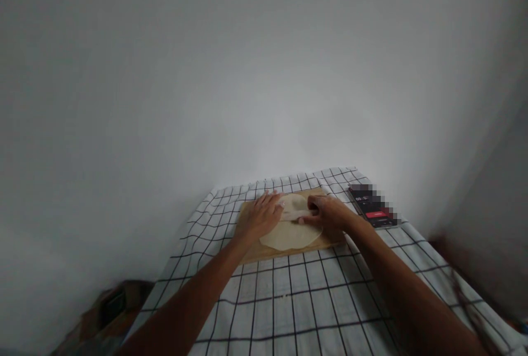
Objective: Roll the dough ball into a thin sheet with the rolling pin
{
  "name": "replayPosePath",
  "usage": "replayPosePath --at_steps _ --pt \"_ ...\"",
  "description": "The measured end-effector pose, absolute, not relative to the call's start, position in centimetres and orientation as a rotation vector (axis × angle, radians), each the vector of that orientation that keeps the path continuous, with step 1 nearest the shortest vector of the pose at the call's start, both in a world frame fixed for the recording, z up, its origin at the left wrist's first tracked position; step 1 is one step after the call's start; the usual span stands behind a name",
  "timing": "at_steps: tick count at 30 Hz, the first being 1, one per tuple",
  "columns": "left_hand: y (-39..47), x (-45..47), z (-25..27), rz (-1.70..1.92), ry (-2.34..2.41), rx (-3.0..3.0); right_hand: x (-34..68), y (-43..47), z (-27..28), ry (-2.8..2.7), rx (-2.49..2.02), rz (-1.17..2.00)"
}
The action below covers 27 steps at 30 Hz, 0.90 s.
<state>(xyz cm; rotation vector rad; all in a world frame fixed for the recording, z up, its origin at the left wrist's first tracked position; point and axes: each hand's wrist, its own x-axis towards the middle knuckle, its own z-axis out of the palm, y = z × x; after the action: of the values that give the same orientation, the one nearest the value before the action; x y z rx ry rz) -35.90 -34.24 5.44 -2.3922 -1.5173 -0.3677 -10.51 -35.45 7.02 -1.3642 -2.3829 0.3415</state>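
Note:
A flat, roughly round sheet of pale dough (291, 237) lies on a wooden board (252, 255). Across the dough, between my hands, runs a whitish rod-like strip (291, 215) with a thin shadow below it; whether it is a rolling pin or a raised fold of dough I cannot tell. My left hand (264, 213) rests palm down over the strip's left end, fingers stretched out. At the other end, my right hand (325, 212) has its fingers curled and its thumb low against the strip. Both hands hide the strip's ends.
A white cloth with black grid lines (268, 312) covers the table. To the right of the board lies a phone (367, 206) with a timer on its dark, partly pixelated screen. Small crumbs (284, 296) dot the cloth. A plain wall (264, 81) rises behind; a brown box-like object (113, 309) stands low at left.

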Motion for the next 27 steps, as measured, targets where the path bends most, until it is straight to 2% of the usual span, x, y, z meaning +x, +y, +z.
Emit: replayPosePath --at_steps 4,12,16,21,27 --pt "-33.9 -36.2 6.1 -0.322 -1.518 -2.498 -10.3 -36.2 7.6 -2.400 -1.419 0.409" --pt "-39.5 -36.5 5.9 -0.249 -1.408 -2.484 -8.3 -36.0 7.8 -2.483 -1.281 0.819" --pt "-39.4 -36.4 5.3 -0.310 -1.430 -2.440 -8.6 -35.7 7.6 -2.477 -1.290 0.835" --pt "-36.2 -36.3 5.8 -0.222 -1.568 -2.511 -8.8 -36.0 7.8 -2.454 -1.331 0.825" --pt "-40.5 -36.6 6.3 -0.309 -1.324 -2.523 -8.8 -36.6 8.0 -2.487 -1.349 0.968"
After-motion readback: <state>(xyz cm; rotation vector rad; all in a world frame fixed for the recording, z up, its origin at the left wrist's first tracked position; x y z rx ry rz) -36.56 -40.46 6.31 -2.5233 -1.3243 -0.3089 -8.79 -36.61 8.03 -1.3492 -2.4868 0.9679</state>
